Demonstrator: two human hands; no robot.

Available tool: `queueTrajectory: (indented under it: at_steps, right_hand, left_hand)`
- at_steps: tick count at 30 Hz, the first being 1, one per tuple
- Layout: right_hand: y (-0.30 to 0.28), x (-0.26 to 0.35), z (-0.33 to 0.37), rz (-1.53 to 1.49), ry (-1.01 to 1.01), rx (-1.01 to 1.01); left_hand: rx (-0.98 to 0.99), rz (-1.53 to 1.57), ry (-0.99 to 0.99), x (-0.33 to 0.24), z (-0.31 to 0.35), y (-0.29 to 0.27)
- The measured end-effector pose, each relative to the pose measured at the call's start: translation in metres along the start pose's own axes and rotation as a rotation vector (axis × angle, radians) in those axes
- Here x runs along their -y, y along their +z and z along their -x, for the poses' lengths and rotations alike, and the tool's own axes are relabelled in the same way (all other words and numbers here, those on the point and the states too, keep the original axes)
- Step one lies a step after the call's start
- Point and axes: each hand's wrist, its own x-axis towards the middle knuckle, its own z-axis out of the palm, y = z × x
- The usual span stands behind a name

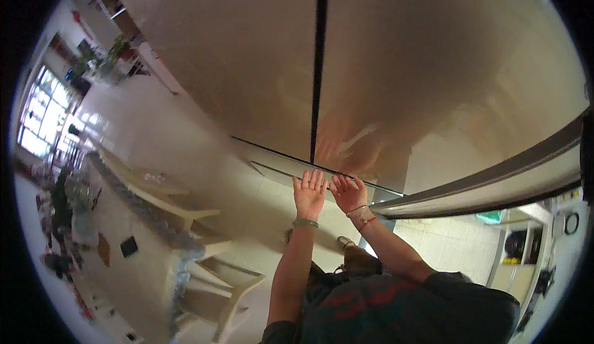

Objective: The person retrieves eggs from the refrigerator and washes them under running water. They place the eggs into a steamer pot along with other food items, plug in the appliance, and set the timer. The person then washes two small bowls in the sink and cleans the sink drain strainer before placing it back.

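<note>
Both palms face up, side by side, in front of a tall glossy two-door cabinet or refrigerator [247, 65]. My left hand [309, 196] has its fingers stretched out and holds nothing; a green bangle [305, 223] circles that wrist. Close beside it, my right hand [349, 194] is likewise spread and bare of any object, with a pale bracelet and a red band [366, 222] at the wrist. The fingertips lie near the lower edge of the doors; whether they touch it I cannot tell. A blurred reflection of the hands shows on the right door [433, 96].
At the left stands a long table [136, 282] with several items on it and light wooden chairs [232, 294] alongside. Bright windows [46, 112] and plants [117, 47] are farther back. To the right, a dark-edged panel [495, 183] curves past, with shelves [520, 245] beyond.
</note>
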Motion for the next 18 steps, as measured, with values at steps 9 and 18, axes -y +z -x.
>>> queueTrajectory:
  at_steps: [9, 18]
  right_hand:
    - [-0.011, -0.022, -0.046, -0.151, -0.234, 0.227]
    - [0.022, -0.049, -0.047, -0.216, -0.374, 0.05]
  left_hand:
    - [-0.002, -0.192, -0.191, -0.043, -0.069, -0.015]
    - [0.011, -0.024, -0.337, -0.054, -0.089, -0.017]
